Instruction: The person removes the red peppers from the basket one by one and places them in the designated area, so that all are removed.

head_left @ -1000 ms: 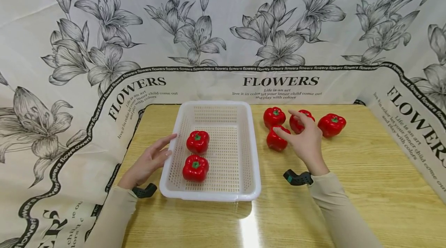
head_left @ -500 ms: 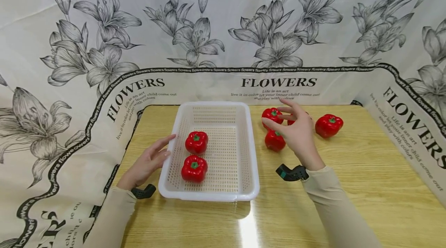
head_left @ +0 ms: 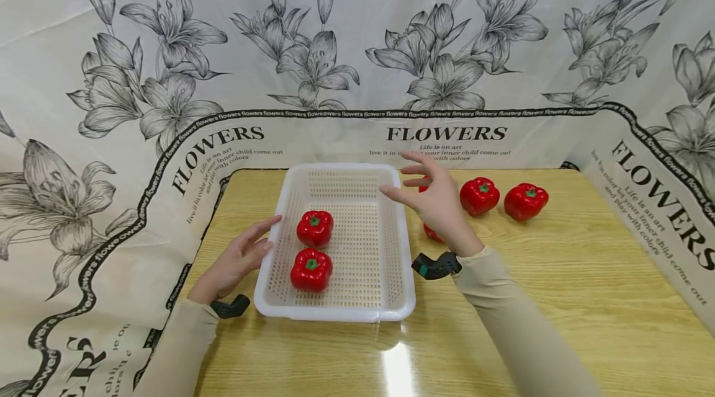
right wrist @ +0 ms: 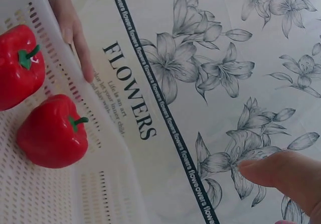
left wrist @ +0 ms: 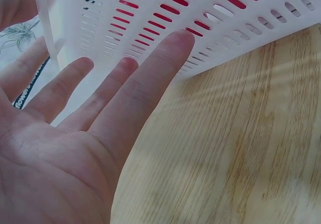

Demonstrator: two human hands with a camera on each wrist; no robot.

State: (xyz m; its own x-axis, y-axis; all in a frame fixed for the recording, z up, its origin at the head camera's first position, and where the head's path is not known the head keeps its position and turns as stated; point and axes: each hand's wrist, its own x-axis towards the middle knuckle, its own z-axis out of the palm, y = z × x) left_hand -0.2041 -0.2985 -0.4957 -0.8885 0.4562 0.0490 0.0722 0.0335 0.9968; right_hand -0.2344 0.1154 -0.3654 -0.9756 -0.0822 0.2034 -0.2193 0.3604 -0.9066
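In the basket [head_left: 335, 313], two peppers [head_left: 311, 274] block left; right is free.

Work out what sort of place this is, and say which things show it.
Probably a small indoor tabletop workspace, perhaps staged for practice: a wood-grain table, a flower-printed cloth hung behind it and along its sides, and a white perforated basket holding two red peppers.

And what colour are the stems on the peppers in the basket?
Green; the stems show best in the right wrist view.

Six peppers [head_left: 311, 270], one basket [head_left: 335, 313]
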